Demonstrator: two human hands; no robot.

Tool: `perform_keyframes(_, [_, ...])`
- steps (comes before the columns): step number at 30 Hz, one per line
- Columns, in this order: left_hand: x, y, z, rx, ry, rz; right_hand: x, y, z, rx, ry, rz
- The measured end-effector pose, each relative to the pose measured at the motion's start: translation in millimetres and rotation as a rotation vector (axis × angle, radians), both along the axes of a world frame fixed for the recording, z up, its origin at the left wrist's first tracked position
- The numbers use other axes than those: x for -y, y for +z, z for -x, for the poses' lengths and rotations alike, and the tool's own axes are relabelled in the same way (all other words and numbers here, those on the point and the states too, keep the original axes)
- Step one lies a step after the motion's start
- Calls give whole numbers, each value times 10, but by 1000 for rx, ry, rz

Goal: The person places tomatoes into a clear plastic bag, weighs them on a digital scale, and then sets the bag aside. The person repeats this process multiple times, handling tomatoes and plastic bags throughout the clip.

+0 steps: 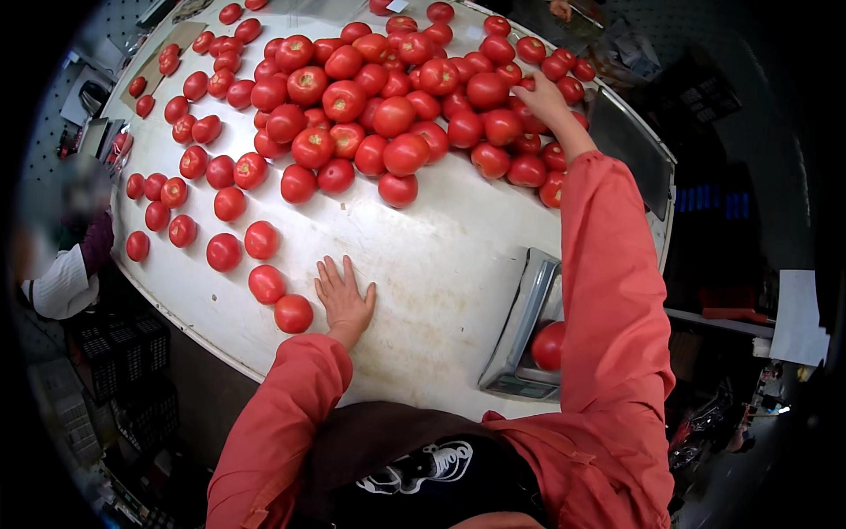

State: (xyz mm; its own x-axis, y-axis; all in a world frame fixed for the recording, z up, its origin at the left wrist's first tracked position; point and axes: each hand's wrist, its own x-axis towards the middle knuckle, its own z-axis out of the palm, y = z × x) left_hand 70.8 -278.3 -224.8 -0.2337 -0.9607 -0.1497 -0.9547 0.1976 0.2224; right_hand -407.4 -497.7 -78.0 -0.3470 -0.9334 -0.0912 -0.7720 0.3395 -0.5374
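My left hand [346, 297] lies palm down on the white tabletop [410, 264], fingers spread, holding nothing. Just left of it sits a red tomato [293, 313]. My right arm reaches across to the far right of a large heap of tomatoes [393, 116]. There my right hand [545, 102] touches a tomato with its fingertips; whether it grips that one cannot be told. Near the table's front right stands a weighing scale [522, 330] with a tomato [548, 346] on its pan, both partly covered by my right sleeve.
Loose tomatoes [223, 252] are scattered over the table's left side. Flat cardboard [163, 69] lies at the back left. A dark panel [621, 142] is at the right edge. Another person's sleeve [63, 284] shows at the left, above black crates [119, 350].
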Motion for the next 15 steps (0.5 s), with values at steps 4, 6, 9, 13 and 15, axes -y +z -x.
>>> perform_keyframes(4, [7,-8,-1,13,2,-22,470,-445,-310,-107,42,-17])
perform_keyframes(6, [4,-7,-10,23,-12,-13,564,-619,-400,-198,39,-48])
perform_keyframes(9, [-6,-18,-12,22,-21,34,617,-638,-392,-272,67,-122])
perform_keyframes(13, [-5,-31,1,31,-8,-12,389,-240,-185,-246,286,-141])
perform_keyframes(15, [1,-28,3,35,-15,22,124,15,-68,-175,238,-27])
